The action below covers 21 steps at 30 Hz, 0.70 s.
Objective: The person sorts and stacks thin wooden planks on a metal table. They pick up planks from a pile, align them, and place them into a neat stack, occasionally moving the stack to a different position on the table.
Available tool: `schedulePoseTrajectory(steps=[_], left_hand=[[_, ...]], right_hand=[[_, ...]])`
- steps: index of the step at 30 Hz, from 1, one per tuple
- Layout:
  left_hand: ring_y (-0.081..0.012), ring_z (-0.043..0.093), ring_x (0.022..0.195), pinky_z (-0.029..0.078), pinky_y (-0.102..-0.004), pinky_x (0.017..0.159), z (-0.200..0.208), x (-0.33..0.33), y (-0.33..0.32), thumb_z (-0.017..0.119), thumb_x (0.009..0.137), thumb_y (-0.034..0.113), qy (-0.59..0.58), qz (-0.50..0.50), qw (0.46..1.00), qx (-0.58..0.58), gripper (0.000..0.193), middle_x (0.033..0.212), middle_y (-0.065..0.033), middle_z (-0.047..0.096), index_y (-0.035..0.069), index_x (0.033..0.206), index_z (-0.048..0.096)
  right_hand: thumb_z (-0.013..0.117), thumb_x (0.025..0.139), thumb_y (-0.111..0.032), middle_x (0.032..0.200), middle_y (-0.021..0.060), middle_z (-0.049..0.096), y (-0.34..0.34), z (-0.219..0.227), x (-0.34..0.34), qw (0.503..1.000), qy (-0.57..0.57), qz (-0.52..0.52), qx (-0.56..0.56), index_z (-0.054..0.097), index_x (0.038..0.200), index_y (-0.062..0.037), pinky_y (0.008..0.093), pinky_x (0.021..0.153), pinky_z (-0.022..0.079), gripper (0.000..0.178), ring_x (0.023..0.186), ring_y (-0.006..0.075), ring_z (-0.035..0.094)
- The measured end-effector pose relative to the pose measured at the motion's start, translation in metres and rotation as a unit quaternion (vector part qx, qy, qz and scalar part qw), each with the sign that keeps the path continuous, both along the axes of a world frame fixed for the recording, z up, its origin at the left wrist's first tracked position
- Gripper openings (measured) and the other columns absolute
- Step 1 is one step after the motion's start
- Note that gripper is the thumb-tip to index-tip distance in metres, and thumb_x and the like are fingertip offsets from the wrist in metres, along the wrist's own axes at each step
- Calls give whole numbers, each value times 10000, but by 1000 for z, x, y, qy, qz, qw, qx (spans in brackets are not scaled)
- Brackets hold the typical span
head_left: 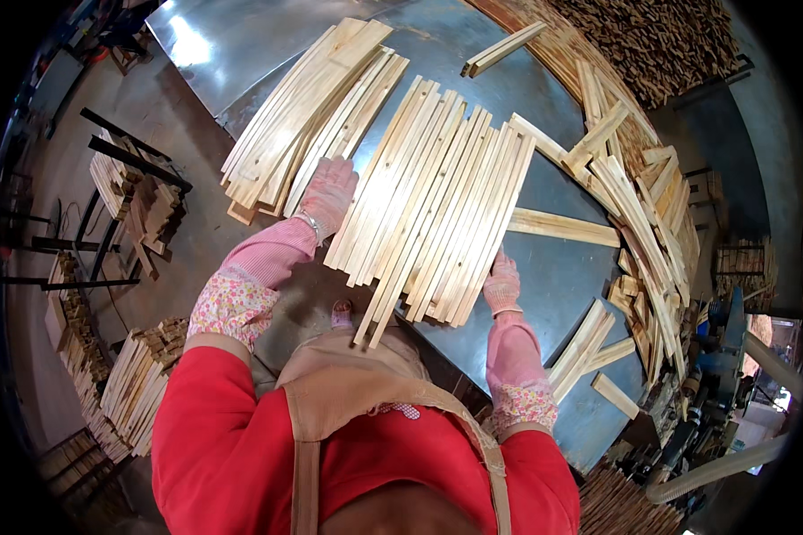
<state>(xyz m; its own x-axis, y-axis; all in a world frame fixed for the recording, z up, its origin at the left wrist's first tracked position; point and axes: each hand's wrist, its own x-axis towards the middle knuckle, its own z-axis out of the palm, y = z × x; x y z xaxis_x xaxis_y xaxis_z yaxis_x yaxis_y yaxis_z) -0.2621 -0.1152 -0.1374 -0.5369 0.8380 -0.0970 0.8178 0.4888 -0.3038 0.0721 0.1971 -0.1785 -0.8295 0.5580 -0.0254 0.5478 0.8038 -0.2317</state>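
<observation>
A wide row of pale wooden slats (pixel 433 205) lies side by side on the metal table (pixel 558 267) in front of me, their near ends uneven. My left hand (pixel 330 192), in a pink glove, lies with fingers stretched out against the left side of this row. At its lower right side, my gloved right hand (pixel 501 285) touches the outermost slat with extended fingers, partly hidden by the wood. Just left of the row, and close to my left fingertips, is a stack of wider boards (pixel 308 107).
One strip (pixel 564 226) lies crosswise right of the row. Jumbled offcuts (pixel 642 232) line the table's right side, and short pieces (pixel 583 348) lie near my right forearm. A small pair of strips (pixel 504 49) is at the back. Stacked wood (pixel 143 383) stands on the floor at left.
</observation>
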Motion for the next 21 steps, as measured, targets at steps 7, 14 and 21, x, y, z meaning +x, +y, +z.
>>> schedulePoseTrajectory(steps=[7, 14, 21], left_hand=[[-321, 412, 1513, 243, -543, 1258, 4, -7, 3, 459, 1035, 157, 106, 121, 987, -2, 483, 1564, -125, 502, 46, 1503, 495], [-251, 682, 1189, 527, -407, 936, 43, -12, 30, 643, 954, 150, -91, 192, 977, 31, 458, 1296, -115, 657, 96, 1401, 560], [-383, 693, 1145, 555, -470, 1007, 142, -2, -8, 645, 958, 184, -261, 271, 872, 313, 420, 1260, -195, 698, 50, 1356, 647]], right_hand=[[612, 1076, -399, 1365, 231, 692, -32, 1, -10, 931, 188, -107, -293, 502, 1585, -85, 424, 1081, 507, 608, 1302, 380, 635], [560, 1108, -475, 1498, 194, 604, -28, 6, -33, 814, 249, -221, -477, 380, 1617, 60, 343, 1182, 397, 760, 1383, 275, 556], [702, 1006, -488, 1451, 212, 656, 19, -24, -45, 819, 138, -177, -528, 336, 1660, -77, 395, 1130, 459, 855, 1338, 328, 622]])
